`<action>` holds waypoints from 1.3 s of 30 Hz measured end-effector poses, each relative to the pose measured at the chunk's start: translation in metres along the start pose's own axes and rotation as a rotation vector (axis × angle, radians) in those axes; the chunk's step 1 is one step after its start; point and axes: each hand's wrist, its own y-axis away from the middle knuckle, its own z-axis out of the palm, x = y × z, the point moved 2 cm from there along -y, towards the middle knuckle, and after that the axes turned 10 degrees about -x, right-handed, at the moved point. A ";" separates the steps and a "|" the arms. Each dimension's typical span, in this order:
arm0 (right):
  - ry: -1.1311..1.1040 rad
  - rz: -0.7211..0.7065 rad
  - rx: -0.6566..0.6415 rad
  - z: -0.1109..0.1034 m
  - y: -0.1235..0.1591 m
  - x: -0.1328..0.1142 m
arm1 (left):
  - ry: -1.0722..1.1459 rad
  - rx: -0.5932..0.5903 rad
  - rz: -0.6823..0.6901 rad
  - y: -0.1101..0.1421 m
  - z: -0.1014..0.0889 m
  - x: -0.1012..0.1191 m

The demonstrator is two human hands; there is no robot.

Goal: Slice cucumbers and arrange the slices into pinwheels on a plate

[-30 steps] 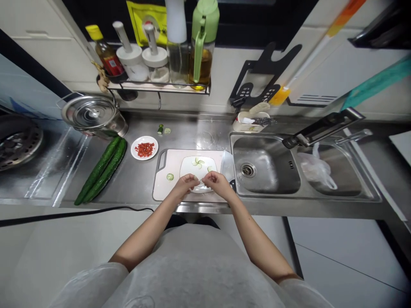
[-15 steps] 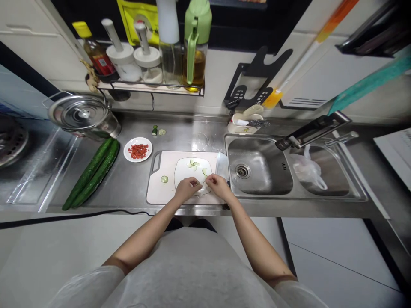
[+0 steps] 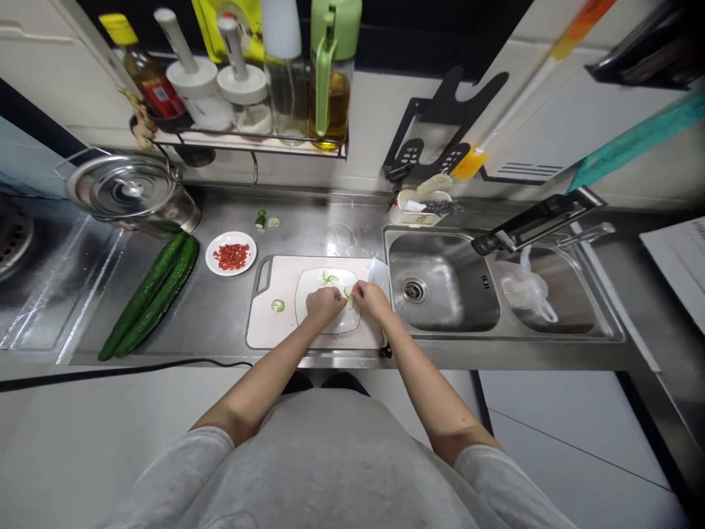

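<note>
While the left hand (image 3: 326, 303) and right hand (image 3: 370, 298) bunch their fingers over the plate (image 3: 346, 322) beside a cucumber slice (image 3: 349, 292), any grip is unclear.

a glossy white squarish plate (image 3: 342, 320) sits on the smooth, matt pale-pink plastic cutting board (image 3: 264, 327); right of the board, a shiny silver metal sink (image 3: 452, 286); left, bumpy dark-green cucumbers (image 3: 150, 300).

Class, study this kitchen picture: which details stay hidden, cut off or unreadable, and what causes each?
All in the head view:
Whether the left hand holds anything: its own curl hides this.
The knife: its handle is mostly hidden by the right hand and wrist.
The pot: its lid covers the inside.
The yellow-capped bottle: its label's wording is too small and blurred.
The round metal piece: cut off by the left edge.
</note>
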 end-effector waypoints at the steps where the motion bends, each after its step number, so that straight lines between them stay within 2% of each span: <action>1: 0.016 0.006 -0.002 0.000 0.000 0.000 | -0.018 0.006 0.006 -0.001 0.001 0.000; 16: 0.119 0.020 0.017 0.004 -0.006 0.001 | -0.146 -0.036 -0.024 -0.003 -0.005 0.007; 22: 0.108 0.043 -0.002 0.002 -0.006 0.000 | -0.142 -0.010 -0.025 0.001 -0.003 0.007; 26: 0.061 0.026 0.049 -0.003 0.000 0.003 | -0.126 0.045 0.100 0.004 -0.003 0.006; 29: 0.020 0.072 0.114 -0.007 0.009 0.010 | -0.132 0.056 0.212 0.005 -0.003 0.004; 34: -0.003 0.146 0.077 -0.005 0.023 0.014 | -0.120 0.042 0.211 0.003 -0.001 0.003; 39: -0.004 0.178 0.044 -0.002 0.024 0.010 | -0.123 0.047 0.209 0.000 0.003 0.006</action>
